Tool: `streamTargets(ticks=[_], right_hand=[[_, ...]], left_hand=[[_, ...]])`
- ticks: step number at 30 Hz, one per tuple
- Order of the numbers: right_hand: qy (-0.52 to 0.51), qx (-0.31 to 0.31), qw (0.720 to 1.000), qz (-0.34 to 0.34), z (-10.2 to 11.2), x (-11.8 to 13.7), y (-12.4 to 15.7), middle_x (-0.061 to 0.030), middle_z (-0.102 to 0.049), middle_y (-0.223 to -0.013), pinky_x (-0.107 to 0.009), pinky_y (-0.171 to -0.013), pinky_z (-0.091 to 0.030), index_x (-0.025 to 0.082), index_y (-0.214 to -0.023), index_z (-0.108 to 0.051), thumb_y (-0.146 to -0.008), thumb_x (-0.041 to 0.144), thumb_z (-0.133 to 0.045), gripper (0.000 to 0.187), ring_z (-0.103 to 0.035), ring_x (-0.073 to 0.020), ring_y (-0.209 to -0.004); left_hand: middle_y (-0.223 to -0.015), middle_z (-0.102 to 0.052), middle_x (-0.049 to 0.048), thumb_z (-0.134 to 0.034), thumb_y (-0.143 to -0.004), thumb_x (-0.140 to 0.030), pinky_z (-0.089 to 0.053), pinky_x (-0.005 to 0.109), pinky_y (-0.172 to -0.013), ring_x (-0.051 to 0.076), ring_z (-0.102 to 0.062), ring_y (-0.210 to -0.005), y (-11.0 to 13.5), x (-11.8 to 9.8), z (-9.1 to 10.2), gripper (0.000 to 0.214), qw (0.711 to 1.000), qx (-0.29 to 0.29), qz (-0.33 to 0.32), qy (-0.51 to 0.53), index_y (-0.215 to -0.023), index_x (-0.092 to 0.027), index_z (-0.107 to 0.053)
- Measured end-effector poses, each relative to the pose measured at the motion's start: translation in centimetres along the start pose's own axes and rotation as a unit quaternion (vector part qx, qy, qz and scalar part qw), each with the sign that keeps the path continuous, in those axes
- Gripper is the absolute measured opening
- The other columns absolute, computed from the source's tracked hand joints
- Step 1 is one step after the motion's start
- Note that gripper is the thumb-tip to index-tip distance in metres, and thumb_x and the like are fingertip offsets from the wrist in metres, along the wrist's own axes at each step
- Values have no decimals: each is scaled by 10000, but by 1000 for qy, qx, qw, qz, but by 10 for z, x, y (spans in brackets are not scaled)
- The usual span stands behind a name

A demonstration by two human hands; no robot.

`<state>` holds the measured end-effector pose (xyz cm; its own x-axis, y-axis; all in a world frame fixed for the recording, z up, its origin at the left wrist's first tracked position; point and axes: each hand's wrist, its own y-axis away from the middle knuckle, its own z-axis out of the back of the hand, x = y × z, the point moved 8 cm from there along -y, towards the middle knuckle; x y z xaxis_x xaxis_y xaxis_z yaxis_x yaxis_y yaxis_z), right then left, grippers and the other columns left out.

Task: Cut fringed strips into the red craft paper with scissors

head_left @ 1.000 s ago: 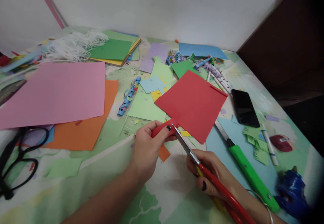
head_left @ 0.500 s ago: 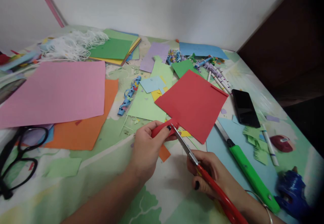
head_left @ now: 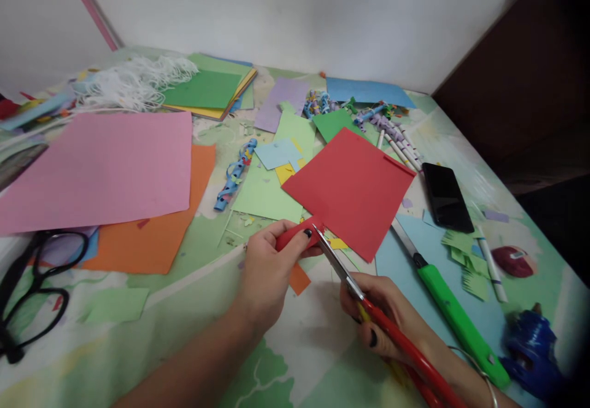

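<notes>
Between thumb and fingers my left hand (head_left: 271, 270) pinches a small red paper strip (head_left: 295, 235), whose right end has fine cuts. My right hand (head_left: 382, 316) grips red-handled scissors (head_left: 338, 263); their blade tips meet the cut end of the strip beside my left thumb. Just beyond lies a large red paper sheet (head_left: 350, 190), with a narrow red piece on its right corner. An orange paper scrap (head_left: 299, 279) rests on the table under my left hand.
To the right are a green utility knife (head_left: 461, 322), a black phone (head_left: 447, 196), fringed green paper and a blue glue gun (head_left: 530, 346). Pink paper (head_left: 115, 171), orange paper (head_left: 147, 245) and black glasses (head_left: 37, 291) lie left. A decorated blue paper roll (head_left: 235, 174) lies mid-table.
The scissor handles have shifted slightly right and down with my right thumb. The blade tips stay at the strip's cut end, and my left hand holds its place.
</notes>
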<state>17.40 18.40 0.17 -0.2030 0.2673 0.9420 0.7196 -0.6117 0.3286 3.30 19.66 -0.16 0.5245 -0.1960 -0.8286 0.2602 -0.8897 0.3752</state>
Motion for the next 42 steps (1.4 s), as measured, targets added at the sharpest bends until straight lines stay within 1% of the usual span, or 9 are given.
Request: streamTargets(ticks=[6,10,13,18,23,27,35,39,42], right_hand=[[-1,-5,1000,-9,0,0,0,59,-296,-600,-215,-441,-215,199,-668,-380,-698,612,-686,515,-237,-98,-539],[0,-15,1000,-3,-1,2,-1,59,-292,-593,-214,-439,-243,202,-652,-377,-666,664,-673,549,-249,-97,-524],[-1,-13,1000,-4,-2,5,0,62,-282,-598,-211,-439,-246,200,-662,-378,-677,685,-645,554,-239,-93,-520],[13,-15,1000,-10,-2,7,1,54,-295,-592,-216,-432,-207,198,-650,-376,-702,660,-637,534,-248,-99,-530],[11,-29,999,-15,-1,6,-2,54,-303,-577,-214,-433,-222,197,-628,-382,-680,635,-672,528,-258,-103,-534],[6,-29,999,-13,-2,6,-3,56,-300,-568,-211,-431,-247,199,-614,-381,-667,645,-675,536,-262,-101,-525],[0,-33,999,-15,-3,7,-4,57,-308,-574,-208,-441,-269,194,-614,-387,-673,595,-704,514,-270,-97,-529],[-19,-14,1000,-7,-1,3,-2,60,-298,-590,-207,-430,-229,192,-655,-401,-677,615,-689,513,-253,-90,-517],[-10,5,1000,11,0,-1,0,59,-304,-593,-208,-423,-203,191,-675,-405,-692,575,-706,488,-254,-92,-525]], left_hand=[[-769,-698,45,-660,-743,-202,-545,348,-795,176,-674,-745,1,0,0,77,1000,-7,-1,6,-731,-127,-643],[-775,-698,48,-664,-740,-206,-547,352,-791,174,-672,-729,0,0,0,84,1000,-9,-2,4,-733,-124,-648],[-780,-698,47,-664,-743,-208,-548,357,-795,173,-671,-731,0,0,1,85,1000,-10,-6,6,-738,-124,-649],[-768,-695,44,-653,-756,-202,-543,353,-799,178,-675,-744,-1,0,0,83,1000,-3,-7,5,-735,-122,-648],[-785,-702,51,-662,-742,-212,-536,359,-800,184,-678,-743,0,0,0,85,1000,-5,-4,2,-740,-127,-657],[-802,-712,61,-672,-731,-225,-534,359,-803,184,-676,-743,1,0,0,99,1000,-8,5,-4,-731,-128,-655],[-775,-697,47,-667,-740,-210,-533,345,-784,176,-675,-731,-1,1,1,87,1000,-9,1,-4,-741,-123,-654],[-798,-700,60,-659,-747,-205,-536,350,-790,179,-672,-746,0,0,0,88,1000,-6,4,-2,-752,-118,-652],[-774,-691,50,-656,-750,-199,-545,347,-784,172,-664,-742,1,-1,-1,84,1000,-4,-3,0,-733,-117,-647]])
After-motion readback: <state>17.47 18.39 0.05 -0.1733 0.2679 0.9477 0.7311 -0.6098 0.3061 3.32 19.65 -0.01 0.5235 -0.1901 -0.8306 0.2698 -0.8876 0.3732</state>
